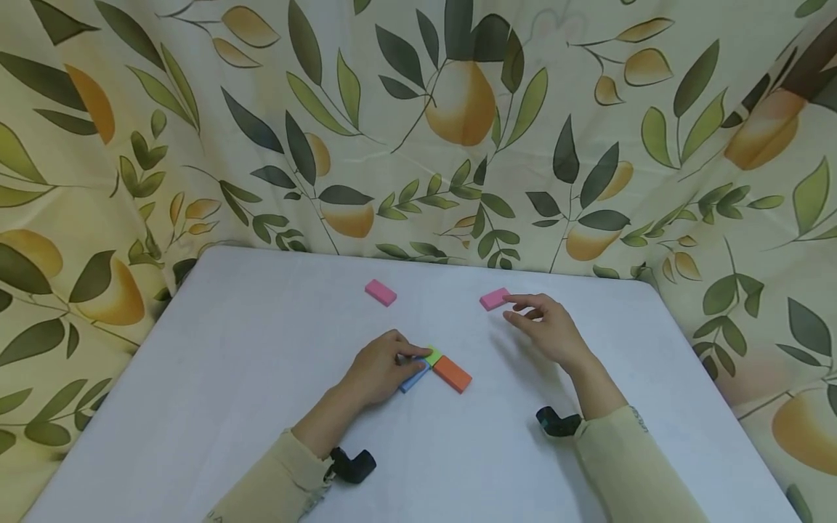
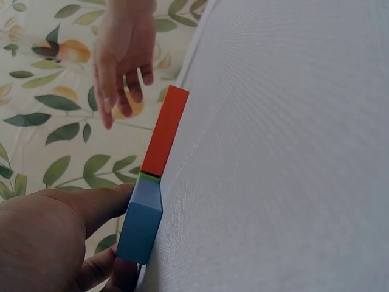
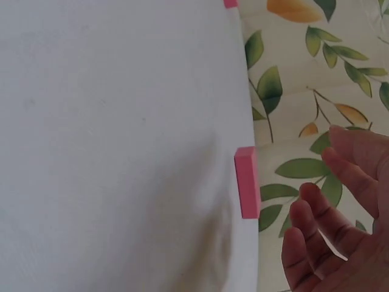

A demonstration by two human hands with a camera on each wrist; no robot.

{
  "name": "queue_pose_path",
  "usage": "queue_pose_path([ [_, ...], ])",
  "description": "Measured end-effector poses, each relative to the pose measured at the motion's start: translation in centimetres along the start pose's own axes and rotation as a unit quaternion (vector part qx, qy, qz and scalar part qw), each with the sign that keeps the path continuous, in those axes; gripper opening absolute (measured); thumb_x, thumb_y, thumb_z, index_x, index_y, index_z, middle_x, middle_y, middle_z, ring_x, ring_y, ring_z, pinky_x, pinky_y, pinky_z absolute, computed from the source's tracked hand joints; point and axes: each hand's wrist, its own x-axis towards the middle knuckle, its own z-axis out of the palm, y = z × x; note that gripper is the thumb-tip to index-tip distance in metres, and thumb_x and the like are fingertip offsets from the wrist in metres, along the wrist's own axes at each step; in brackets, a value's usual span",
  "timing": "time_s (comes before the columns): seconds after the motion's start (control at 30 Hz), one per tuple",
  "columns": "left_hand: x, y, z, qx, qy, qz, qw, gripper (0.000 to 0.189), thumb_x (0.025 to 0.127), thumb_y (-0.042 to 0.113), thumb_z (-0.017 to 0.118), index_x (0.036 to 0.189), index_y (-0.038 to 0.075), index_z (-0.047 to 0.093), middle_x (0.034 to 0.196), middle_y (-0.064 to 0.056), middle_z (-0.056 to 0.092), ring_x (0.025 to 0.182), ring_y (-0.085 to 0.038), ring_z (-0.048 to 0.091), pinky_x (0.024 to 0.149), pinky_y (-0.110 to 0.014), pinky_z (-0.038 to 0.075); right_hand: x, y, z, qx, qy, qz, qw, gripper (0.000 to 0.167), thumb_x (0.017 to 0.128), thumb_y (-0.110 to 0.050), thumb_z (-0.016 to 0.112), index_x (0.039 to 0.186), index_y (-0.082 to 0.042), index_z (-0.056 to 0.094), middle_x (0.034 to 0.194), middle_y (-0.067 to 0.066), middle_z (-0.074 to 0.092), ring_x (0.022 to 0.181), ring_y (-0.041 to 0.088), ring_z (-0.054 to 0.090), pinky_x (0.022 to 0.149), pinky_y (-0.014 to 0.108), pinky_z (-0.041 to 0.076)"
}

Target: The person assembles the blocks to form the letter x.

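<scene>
A blue block point(image 1: 415, 379), a green block point(image 1: 434, 355) and an orange block point(image 1: 453, 374) sit together on the white table. My left hand point(image 1: 382, 367) holds the blue block, its thumb lying across it and a finger reaching to the green block's edge. The left wrist view shows the blue block point(image 2: 140, 231) end-on beside the fingers, with the orange block point(image 2: 165, 131) beyond. My right hand point(image 1: 549, 330) is held over the table with fingers loosely bent and apart. Its fingertips are right by a pink block point(image 1: 494, 299), and nothing is between them.
Another pink block point(image 1: 381, 292) lies farther left near the back of the white table point(image 1: 261, 349). A curtain point(image 1: 418, 145) printed with fruit and leaves hangs behind the table's back edge. Black wrist cameras are on both sleeves.
</scene>
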Motion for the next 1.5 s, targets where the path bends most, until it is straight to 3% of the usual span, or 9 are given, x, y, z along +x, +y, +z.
queue_pose_path([
  [0.4,0.0,0.0,0.1,-0.002,0.002,-0.002,1.0,0.025,0.097,0.034,0.073,0.122,0.037,0.077,0.098,0.011,0.059,0.081,-0.009,0.054,0.064,-0.024,0.044,1.5,0.9,-0.8,-0.011,-0.009,0.015,0.9998,0.049,0.101,-0.038,0.066,0.146,-0.02,0.06,0.139,0.017,0.057,0.121,0.034,0.055,0.087,0.038,0.047],
  [0.77,0.1,0.1,0.0,0.0,0.001,-0.003,1.0,0.025,0.098,0.034,0.072,0.122,0.037,0.077,0.099,0.01,0.059,0.082,-0.009,0.053,0.064,-0.024,0.044,2.9,1.1,-1.2,-0.01,-0.008,0.019,0.9997,0.046,0.102,-0.029,0.065,0.146,-0.017,0.059,0.14,0.02,0.056,0.125,0.038,0.056,0.096,0.046,0.048],
  [1.1,0.1,0.1,-0.1,0.003,-0.003,-0.001,1.0,0.025,0.098,0.035,0.073,0.122,0.037,0.077,0.099,0.01,0.059,0.082,-0.009,0.054,0.065,-0.024,0.044,3.9,1.5,-0.9,-0.007,-0.012,0.039,0.9991,0.046,0.102,-0.032,0.065,0.147,-0.019,0.059,0.146,0.018,0.053,0.131,0.039,0.052,0.104,0.055,0.047],
  [1.5,0.0,0.3,-0.3,0.01,-0.005,0.006,0.9999,0.026,0.098,0.034,0.071,0.123,0.037,0.076,0.098,0.01,0.059,0.08,-0.009,0.053,0.065,-0.024,0.043,4.8,1.6,-0.3,-0.004,-0.018,0.042,0.9989,0.041,0.103,-0.027,0.063,0.144,-0.02,0.062,0.148,0.018,0.051,0.13,0.039,0.05,0.102,0.051,0.049],
])
